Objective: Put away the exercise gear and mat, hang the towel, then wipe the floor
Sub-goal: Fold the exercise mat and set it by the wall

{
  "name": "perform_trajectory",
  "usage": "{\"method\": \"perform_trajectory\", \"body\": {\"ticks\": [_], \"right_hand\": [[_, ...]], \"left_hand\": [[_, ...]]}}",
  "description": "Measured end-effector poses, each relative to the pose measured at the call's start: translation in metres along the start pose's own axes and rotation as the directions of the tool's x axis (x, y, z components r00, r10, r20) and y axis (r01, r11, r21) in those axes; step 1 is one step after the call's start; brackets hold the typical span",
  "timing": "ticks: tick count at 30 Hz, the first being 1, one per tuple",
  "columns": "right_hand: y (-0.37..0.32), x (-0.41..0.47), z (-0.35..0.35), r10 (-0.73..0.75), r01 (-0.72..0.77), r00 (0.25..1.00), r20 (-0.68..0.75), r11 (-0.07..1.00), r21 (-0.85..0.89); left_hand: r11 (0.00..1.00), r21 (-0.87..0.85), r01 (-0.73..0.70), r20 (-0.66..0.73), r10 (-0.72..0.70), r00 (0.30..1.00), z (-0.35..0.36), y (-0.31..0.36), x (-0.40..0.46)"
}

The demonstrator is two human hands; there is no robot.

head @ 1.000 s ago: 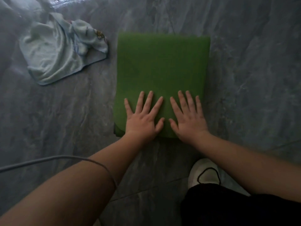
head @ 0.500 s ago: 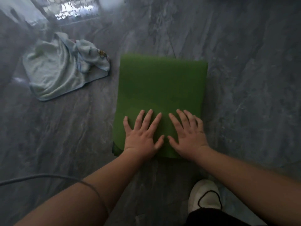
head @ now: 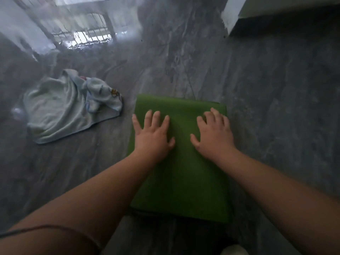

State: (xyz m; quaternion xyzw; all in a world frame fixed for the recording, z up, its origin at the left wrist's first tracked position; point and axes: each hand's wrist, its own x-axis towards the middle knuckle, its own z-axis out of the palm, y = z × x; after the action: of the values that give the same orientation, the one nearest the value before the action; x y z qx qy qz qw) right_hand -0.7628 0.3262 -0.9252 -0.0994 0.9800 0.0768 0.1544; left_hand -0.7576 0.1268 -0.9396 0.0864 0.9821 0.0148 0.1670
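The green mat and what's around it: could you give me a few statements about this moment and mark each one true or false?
1. Both hands lie flat on the green mat. True: the left hand and the right hand rest on it with fingers spread.
2. The towel hangs on a rail. False: it lies crumpled on the floor, left of the mat.
3. The towel touches the mat. False: a strip of bare floor separates them.
4. The mat is spread out at full length. False: it is folded into a compact block, with layers showing at its near edge.
5. The floor is grey, marbled and glossy enough to show reflections. True.
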Motion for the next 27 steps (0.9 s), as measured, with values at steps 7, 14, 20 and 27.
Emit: {"method": "perform_trajectory", "body": {"ticks": [7,14,20,27], "right_hand": [[0.011,0.007,0.039,-0.034,0.024,0.996,0.085,0.993,0.117],[0.014,0.010,0.041,-0.029,0.020,0.997,0.067,0.992,0.128],[0.003,-0.019,0.037,0.146,-0.140,0.989,-0.002,0.956,0.257],[-0.016,-0.101,0.051,0.435,-0.408,0.880,0.190,0.487,0.773]], "left_hand": [[0.994,-0.079,-0.078,-0.010,0.078,0.997,0.018,-0.019,0.022],[0.997,-0.047,-0.061,0.093,0.065,0.994,0.012,-0.017,0.029],[0.985,-0.171,-0.010,0.049,0.019,0.999,0.018,-0.036,-0.001],[0.563,-0.711,0.420,0.151,-0.461,0.874,0.046,-0.032,-0.096]]}}
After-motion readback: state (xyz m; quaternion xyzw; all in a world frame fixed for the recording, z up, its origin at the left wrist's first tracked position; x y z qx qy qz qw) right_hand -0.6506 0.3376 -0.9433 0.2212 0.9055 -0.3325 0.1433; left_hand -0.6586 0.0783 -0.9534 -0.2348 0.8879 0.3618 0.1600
